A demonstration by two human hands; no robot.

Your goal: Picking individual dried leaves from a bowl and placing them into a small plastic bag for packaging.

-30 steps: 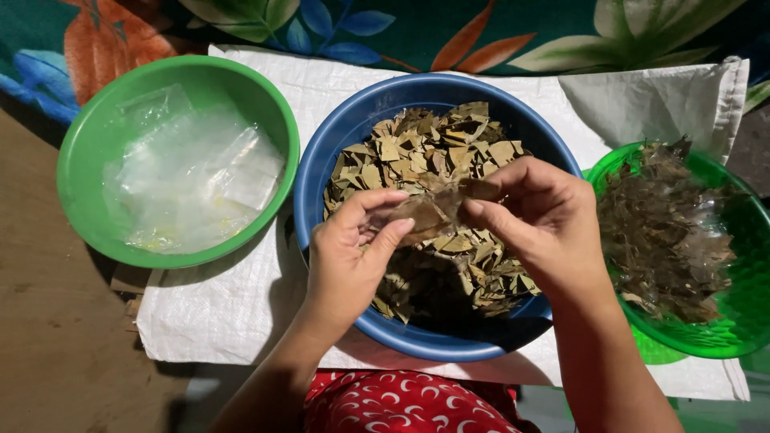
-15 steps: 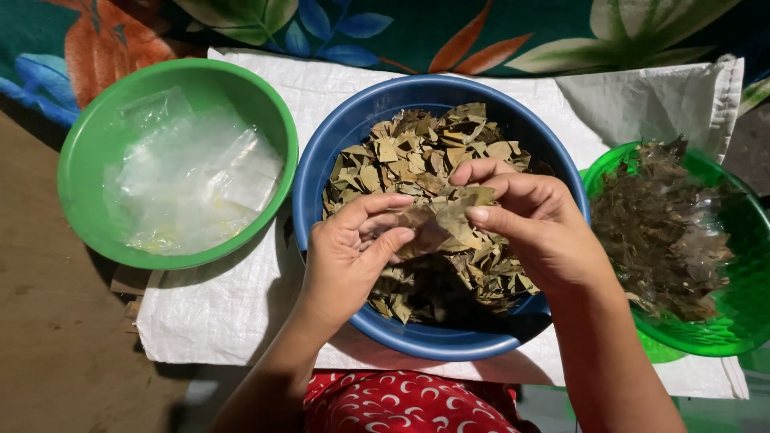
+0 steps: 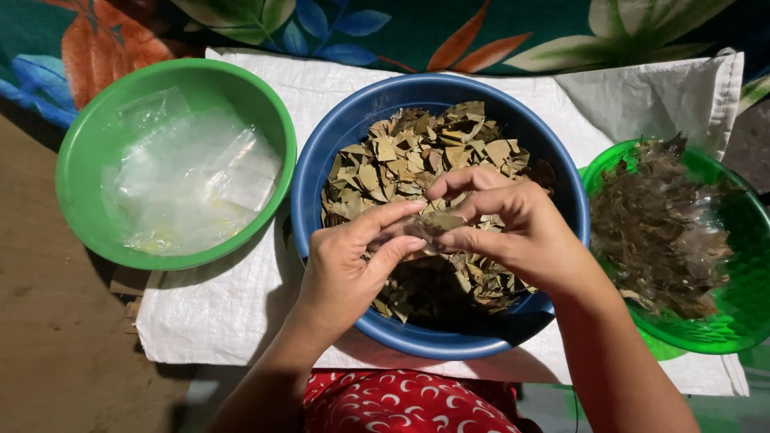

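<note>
Nearest, both hands meet over the blue basin [image 3: 321, 172] at frame centre — left hand [image 3: 346, 269] and right hand [image 3: 521, 232] pinching one dried leaf [image 3: 433, 226] between fingertips. Light, brittle, best held by its edges; its long axis seems left-right. Farther out — green bowl [image 3: 80, 160] of plastic bags, green basket [image 3: 750, 240].

A small dry brown leaf [image 3: 433, 224] is lying flat just below the frame's centre, pinched at both ends above a blue bowl [image 3: 321, 160]. The bowl is sitting mid-frame, holding a heap of dry olive-brown leaf pieces [image 3: 417, 152] spreading across its upper half.
</note>
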